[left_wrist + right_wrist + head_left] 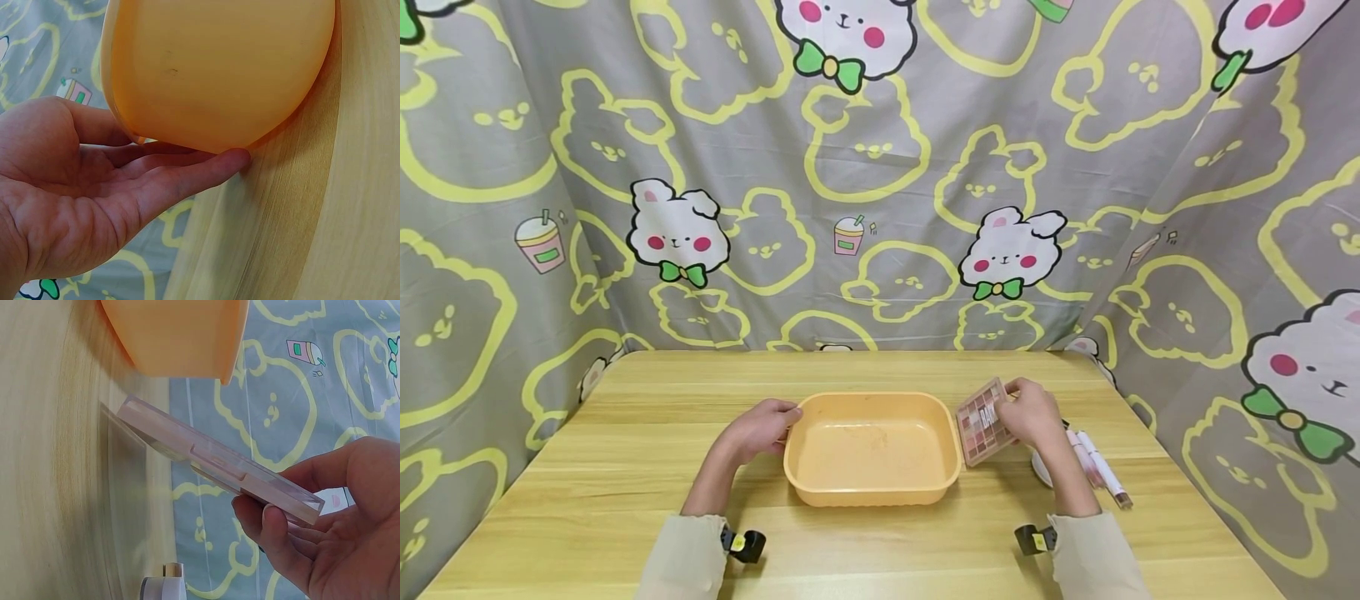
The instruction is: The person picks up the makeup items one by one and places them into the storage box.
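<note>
An orange plastic basin (872, 493) stands on the table with nothing in it. At its left end my left hand (763, 429) grips the wall, thumb at the rim and fingers along the outside, as the left wrist view of the basin (219, 69) shows. My right hand (1033, 410) holds an eyeshadow palette (981, 429) just off the basin's right end. In the right wrist view the palette (219, 462) is tilted, pinched near one end between thumb and fingers; its far end is close to the tabletop.
Slim white-and-pink cosmetic tubes (1101, 471) lie to the right of my right forearm. A round white item (1041, 469) is partly hidden by that arm. A patterned curtain (880, 167) hangs behind the wooden table (880, 550).
</note>
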Demonstrator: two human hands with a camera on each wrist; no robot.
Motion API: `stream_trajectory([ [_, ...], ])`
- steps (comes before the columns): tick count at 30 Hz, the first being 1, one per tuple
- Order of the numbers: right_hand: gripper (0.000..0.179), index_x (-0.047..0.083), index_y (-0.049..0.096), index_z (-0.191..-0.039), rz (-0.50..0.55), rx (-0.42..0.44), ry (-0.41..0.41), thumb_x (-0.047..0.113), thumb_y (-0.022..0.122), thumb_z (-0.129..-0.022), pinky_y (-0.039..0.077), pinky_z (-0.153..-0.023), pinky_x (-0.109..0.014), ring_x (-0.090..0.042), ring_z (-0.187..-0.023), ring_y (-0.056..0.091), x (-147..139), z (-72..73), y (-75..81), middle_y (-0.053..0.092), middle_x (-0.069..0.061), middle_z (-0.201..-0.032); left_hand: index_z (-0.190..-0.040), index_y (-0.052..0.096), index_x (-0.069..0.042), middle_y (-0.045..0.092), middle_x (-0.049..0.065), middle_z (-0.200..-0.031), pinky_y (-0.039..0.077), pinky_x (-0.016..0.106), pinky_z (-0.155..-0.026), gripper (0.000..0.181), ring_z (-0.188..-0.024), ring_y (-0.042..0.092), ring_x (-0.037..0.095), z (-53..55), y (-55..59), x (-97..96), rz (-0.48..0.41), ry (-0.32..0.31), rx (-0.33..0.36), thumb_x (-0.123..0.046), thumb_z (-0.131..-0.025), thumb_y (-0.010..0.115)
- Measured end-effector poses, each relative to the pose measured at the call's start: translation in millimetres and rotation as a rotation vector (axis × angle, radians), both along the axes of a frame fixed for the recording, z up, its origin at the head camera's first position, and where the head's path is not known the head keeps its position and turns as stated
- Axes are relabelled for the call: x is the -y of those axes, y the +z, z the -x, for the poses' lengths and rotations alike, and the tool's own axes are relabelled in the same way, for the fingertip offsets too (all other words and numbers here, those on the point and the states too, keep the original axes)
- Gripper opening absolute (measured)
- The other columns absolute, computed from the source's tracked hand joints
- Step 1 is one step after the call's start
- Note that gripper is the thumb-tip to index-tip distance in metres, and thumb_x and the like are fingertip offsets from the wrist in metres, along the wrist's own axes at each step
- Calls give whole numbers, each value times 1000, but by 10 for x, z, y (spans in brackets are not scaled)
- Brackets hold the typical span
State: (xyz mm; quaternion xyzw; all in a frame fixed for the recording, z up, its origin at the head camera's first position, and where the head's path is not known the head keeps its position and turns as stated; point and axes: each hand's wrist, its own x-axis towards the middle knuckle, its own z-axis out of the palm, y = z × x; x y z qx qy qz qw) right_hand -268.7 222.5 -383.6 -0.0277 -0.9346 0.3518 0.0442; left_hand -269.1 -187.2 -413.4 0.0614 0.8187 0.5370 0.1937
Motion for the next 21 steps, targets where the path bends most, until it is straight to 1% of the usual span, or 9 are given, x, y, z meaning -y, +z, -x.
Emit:
stream_trajectory([
  [5,42,-11,59,-125,5,4,-2,12,51,-91,57,-46,-35,-19,-49,62,-3,8,-4,68,-32,-100,-144,43,15,63,27,-126,61,46,-85,48,-112,68,37,1,-1,6,-11,-7,1,-19,-111,36],
  [11,45,-9,57,-130,48,-3,-19,15,50,-92,58,-48,-37,-20,-54,62,-1,22,-2,69,-29,-101,-145,43,14,64,26,-125,61,44,-85,48,-111,68,35,-2,-6,1,-15,5,11,-18,-111,37],
  [15,46,-8,57,-133,67,-31,-42,18,50,-96,55,-47,-33,-19,-56,61,-3,28,11,69,-28,-103,-144,44,14,65,25,-122,62,43,-84,48,-109,69,33,-3,-8,0,-16,7,13,-19,-111,37],
  [19,45,-6,59,-133,74,-70,-70,20,50,-97,52,-48,-32,-19,-58,60,-5,27,34,70,-24,-98,-144,44,14,65,25,-120,62,43,-83,47,-107,69,32,2,-16,5,-19,0,12,-19,-111,36],
  [21,45,-5,60,-132,75,-91,-81,21,50,-97,51,-49,-32,-21,-61,61,-4,19,49,70,-22,-95,-144,44,14,65,25,-120,62,42,-83,47,-107,69,32,4,-18,2,-22,12,18,-18,-111,37],
])
